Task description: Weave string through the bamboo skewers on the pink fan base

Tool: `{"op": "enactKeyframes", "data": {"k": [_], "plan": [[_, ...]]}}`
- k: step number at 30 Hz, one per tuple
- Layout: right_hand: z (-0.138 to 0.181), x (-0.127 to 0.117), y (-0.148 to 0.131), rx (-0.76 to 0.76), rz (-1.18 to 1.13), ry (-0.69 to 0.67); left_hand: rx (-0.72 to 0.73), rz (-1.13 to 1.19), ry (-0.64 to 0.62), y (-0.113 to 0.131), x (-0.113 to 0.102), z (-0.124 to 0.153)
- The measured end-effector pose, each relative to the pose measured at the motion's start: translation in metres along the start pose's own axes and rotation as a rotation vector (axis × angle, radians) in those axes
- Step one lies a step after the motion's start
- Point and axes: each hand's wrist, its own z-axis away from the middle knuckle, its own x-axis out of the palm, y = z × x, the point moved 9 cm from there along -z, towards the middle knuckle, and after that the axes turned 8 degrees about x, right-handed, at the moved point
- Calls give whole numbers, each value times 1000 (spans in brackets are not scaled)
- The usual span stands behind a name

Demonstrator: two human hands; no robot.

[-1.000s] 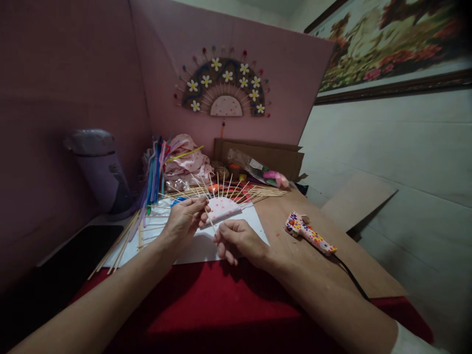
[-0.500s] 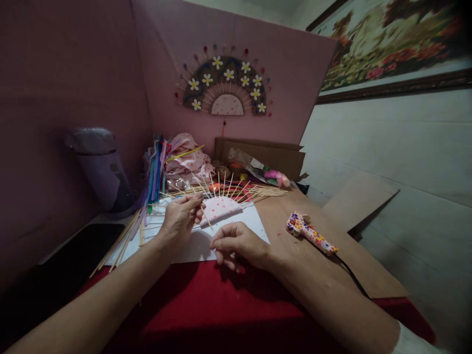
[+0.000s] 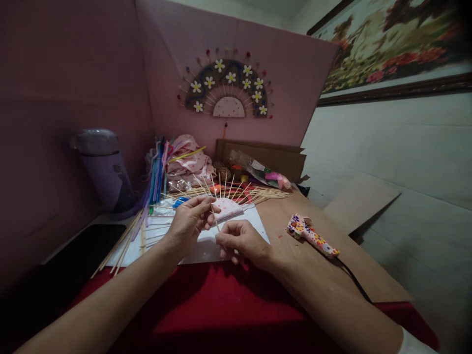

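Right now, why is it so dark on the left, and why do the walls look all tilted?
Head view: the room is dim, brightest on the white paper by the left hand and right hand, which pinch a wooden stick; the purple container sits in shadow; the wide lens slants the pink board and picture frame; corners fade dark.

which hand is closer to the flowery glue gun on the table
Right. The right hand sits beside the glue gun, not touching it. The left hand is farther off, on the right hand's other side, pinching a thin stick.
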Motion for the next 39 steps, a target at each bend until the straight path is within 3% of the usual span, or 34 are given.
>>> {"op": "enactKeyframes", "data": {"k": [10, 18, 39], "plan": [[-2, -6, -6, -143, 156, 99, -79, 19, -94, -7, 11, 4], [1, 0, -9, -105, 4, 22, -139, 47, -103, -11, 12, 6], [-1, -1, -7, -123, -34, -17, -138, 39, -161, -12, 16, 6]]}}
